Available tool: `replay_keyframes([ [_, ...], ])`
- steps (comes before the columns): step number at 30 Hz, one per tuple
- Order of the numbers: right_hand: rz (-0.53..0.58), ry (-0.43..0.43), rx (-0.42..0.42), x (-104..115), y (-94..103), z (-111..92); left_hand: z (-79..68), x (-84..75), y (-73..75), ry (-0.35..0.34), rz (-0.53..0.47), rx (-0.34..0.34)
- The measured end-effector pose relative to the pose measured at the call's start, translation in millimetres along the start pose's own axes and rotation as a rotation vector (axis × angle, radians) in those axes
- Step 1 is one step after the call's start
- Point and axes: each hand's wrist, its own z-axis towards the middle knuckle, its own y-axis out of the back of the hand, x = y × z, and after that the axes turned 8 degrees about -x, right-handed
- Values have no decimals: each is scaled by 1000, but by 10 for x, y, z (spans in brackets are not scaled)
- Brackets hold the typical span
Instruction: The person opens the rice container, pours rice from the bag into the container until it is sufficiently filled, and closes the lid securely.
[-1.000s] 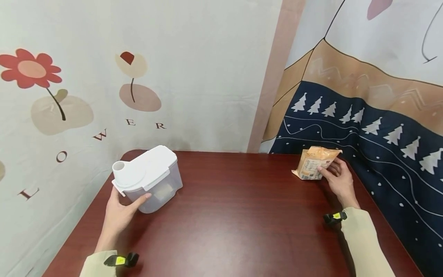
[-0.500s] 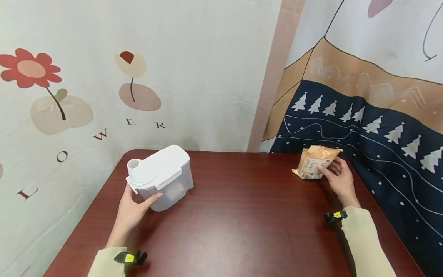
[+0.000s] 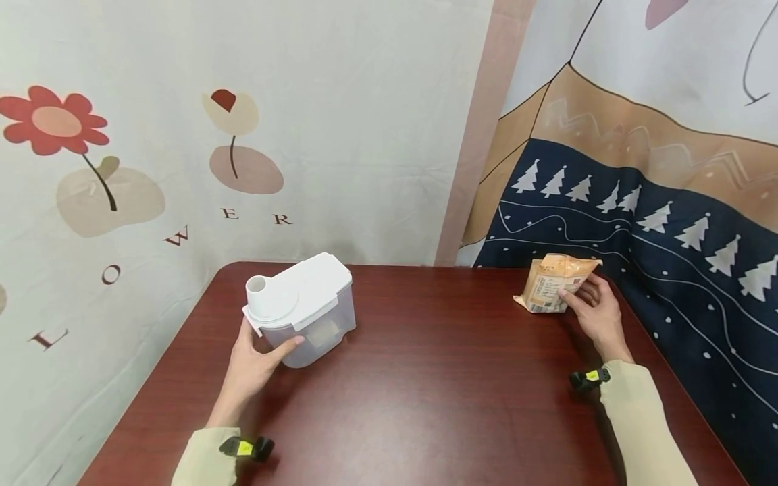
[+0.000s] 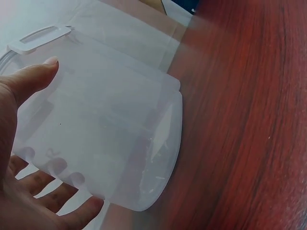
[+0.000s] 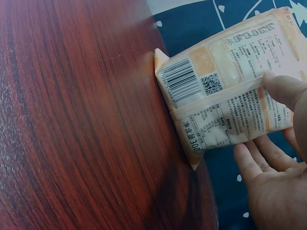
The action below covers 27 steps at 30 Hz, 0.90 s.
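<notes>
At the table's left, my left hand [image 3: 252, 364] grips a translucent plastic storage container [image 3: 328, 327] with a white lid [image 3: 298, 293] and a round spout cap. In the left wrist view the thumb lies over one wall of the container [image 4: 105, 115], with the other fingers behind and below it. The container's base is near the tabletop; whether it touches cannot be told. Far to the right, my right hand [image 3: 598, 320] holds an orange and cream food packet [image 3: 550, 287]. Printed text and a barcode face the right wrist camera on the packet [image 5: 225, 81], thumb on its front.
The dark red wooden table [image 3: 419, 378] runs up to a pale printed wall cloth [image 3: 365, 135] at the back. A navy cloth with white trees [image 3: 668, 270] hangs along the right edge, close beside the right hand.
My left hand has moved to the right, carrying the container with it. The right hand and the packet have stayed in place.
</notes>
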Motion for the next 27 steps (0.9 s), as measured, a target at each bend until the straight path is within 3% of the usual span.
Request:
replay_keyframes([
  [7, -2, -6, 0, 1, -4, -8, -9, -8, -25, 5, 40, -2],
  [11, 3, -6, -8, 27, -1, -16, -3, -5, -73, -15, 14, 11],
  [16, -3, -2, -7, 39, -1, -12, -2, -16, -149, -41, -52, 48],
  [27, 1, -11, -4, 4, -12, 13, -33, -74, -320, -64, -28, 111],
])
